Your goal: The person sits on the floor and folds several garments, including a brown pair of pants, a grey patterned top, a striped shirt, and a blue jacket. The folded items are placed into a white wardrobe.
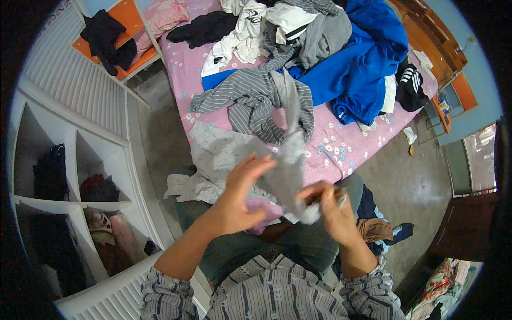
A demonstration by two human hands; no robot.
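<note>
A light grey garment [290, 165], blurred by motion, hangs stretched between my lap and the bed. My right hand [333, 213] is closed on its near end, the fingers bunching the cloth. My left hand [242, 200] is open beside it, thumb and fingers apart, with the fingertips close to the cloth; whether they touch it I cannot tell. A pale grey garment [213, 154] lies spread over the bed's edge and partly over my knee. Just beyond it rests a grey striped garment [248, 101], crumpled.
On the pink flowered bed [341, 154] is a heap with a blue garment [368, 58] and white and black clothes. White shelves [74, 202] holding clothes stand at left, near an orange chair [128, 21]. More clothes [376, 229] lie on the floor at right.
</note>
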